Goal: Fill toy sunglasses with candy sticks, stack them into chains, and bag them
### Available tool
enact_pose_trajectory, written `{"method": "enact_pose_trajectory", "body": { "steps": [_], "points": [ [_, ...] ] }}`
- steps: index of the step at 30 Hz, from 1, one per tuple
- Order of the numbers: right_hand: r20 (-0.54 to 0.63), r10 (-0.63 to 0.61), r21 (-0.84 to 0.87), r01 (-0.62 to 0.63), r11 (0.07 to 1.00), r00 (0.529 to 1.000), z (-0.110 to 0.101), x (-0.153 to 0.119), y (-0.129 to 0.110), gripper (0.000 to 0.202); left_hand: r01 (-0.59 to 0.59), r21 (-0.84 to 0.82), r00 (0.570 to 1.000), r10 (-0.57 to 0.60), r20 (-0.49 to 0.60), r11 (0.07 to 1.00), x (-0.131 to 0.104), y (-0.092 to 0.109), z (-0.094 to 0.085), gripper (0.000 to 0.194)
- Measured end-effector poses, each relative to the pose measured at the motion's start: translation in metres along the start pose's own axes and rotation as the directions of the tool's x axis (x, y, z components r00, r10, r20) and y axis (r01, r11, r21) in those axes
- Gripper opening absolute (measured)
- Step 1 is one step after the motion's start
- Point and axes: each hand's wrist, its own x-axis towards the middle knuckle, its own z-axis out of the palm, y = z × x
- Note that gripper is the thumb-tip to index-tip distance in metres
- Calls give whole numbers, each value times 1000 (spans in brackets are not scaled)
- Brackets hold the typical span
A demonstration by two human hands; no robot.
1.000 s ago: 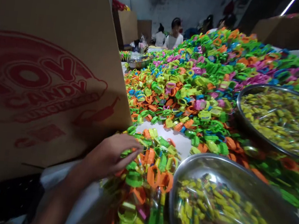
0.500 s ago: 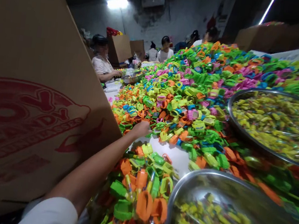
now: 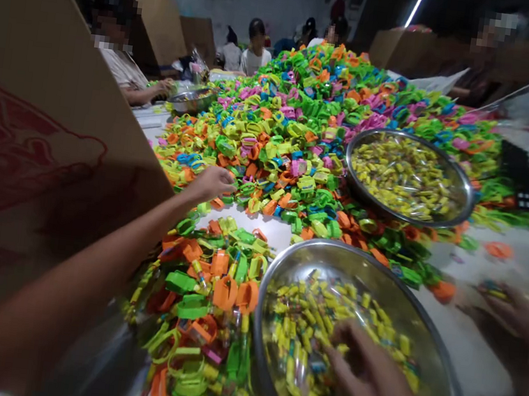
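My left hand (image 3: 211, 184) reaches to the near edge of a large heap of bright plastic watch-like toys (image 3: 300, 144). Its fingers are curled together, and whatever they may hold is hidden. Over a steel bowl (image 3: 359, 251) my right hand (image 3: 364, 367) is blurred, thumb and fingers apart, the tips among small yellow-wrapped candies (image 3: 301, 315). Between my forearm and that bowl lies a nearer pile of orange and green toys with clear candy-filled tubes (image 3: 214, 294).
A large printed cardboard box (image 3: 60, 134) stands close on the left. Another steel bowl (image 3: 461, 206) of yellow candies rests on the heap's right side. A co-worker's blurred hand (image 3: 519, 319) is at the right. Another person (image 3: 121, 68) sits at the far left.
The view has swung right and down. My right hand now shows in the near bowl, and a co-worker's hand appears at the right. My left hand stays by the heap.
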Motion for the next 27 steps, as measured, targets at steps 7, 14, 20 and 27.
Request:
{"method": "enact_pose_trajectory", "body": {
  "steps": [7,14,20,27],
  "points": [
    [-1,107,227,-104,968,994,10,-29,-22,53,-436,-6,889,430,-156,900,-155,84,-8,15],
    [-6,-100,211,99,973,995,16,-48,-65,39,-562,-162,827,545,-136,811,-297,99,69,15],
    [-142,-314,39,322,946,939,28,-53,-72,42,-561,-132,824,535,-188,818,-320,86,92,17],
    [-20,-220,87,221,971,975,37,-53,-76,47,-589,-41,797,571,-197,807,-325,79,87,20]
  ]
}}
